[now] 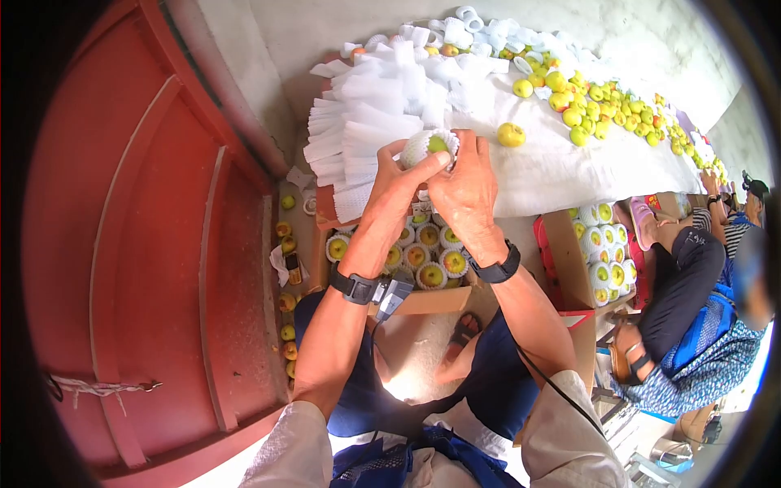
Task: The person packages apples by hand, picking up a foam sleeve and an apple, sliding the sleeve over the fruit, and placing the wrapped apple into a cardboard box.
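Both hands hold one apple (pixel 438 145) in a white foam net (pixel 416 148), above the near edge of the table. My left hand (pixel 397 180) grips it from the left, its thumb reaching across the front. My right hand (pixel 467 180) is closed around its right side. Green apple skin shows through the net's opening. Below my wrists, an open cardboard box (pixel 431 302) contains several netted apples (pixel 429 275). Just beyond my hands lies a heap of flat white foam nets (pixel 382 106). To their right, a single yellow-green apple (pixel 511 135) rests on the white cloth (pixel 529 175).
Loose apples (pixel 594 106) spread along the table's right part. Another box of netted apples (pixel 602 252) stands at right, near a seated person (pixel 691 325). A red door (pixel 163 244) fills the left side, with apples (pixel 287 302) and a phone-like object (pixel 294 268) beside it.
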### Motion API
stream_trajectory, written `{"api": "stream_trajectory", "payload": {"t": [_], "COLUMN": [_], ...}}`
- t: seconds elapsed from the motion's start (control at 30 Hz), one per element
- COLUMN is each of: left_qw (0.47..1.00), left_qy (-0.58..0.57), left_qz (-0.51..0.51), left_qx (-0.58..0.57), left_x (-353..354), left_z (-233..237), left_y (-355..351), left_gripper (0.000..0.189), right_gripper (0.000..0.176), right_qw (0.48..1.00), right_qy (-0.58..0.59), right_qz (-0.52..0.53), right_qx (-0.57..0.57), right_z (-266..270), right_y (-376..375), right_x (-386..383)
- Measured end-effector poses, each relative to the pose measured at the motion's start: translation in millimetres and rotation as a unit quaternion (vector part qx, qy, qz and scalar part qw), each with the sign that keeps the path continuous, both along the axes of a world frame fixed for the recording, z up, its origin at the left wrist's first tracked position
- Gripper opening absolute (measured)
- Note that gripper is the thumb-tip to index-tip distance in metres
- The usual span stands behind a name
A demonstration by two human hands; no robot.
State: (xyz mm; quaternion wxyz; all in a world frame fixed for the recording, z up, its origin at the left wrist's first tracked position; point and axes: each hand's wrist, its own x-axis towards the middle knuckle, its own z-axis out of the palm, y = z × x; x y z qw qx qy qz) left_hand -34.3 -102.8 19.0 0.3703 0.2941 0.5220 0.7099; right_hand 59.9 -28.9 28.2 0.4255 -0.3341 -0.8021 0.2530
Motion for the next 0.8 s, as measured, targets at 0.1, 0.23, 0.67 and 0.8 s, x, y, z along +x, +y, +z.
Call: {"api": "stream_trajectory", "payload": {"t": [0.1,0.23,0.67,0.8], "left_qw": [1.000,0.998,0.997,0.995], "left_qy": [-0.016,-0.052,-0.042,-0.033], "left_qz": [0.014,0.022,0.060,0.083], "left_qx": [0.010,0.020,0.021,0.039], "left_x": [-2,-6,-3,-10], "left_z": [-3,-1,-2,-10], "left_y": [2,0,2,5], "left_gripper": [0.077,0.060,0.053,0.050], "right_gripper": [0.041,0.041,0.040,0.040], "right_qw": [1.000,0.999,0.999,0.998], "right_qy": [0.010,0.027,0.027,0.044], "right_qz": [0.000,0.004,0.012,0.040], "right_qx": [0.026,0.047,0.031,0.023], "right_z": [-3,-3,-4,-5], "right_y": [-1,-2,-8,-7], "right_x": [-2,-2,-4,-3]}}
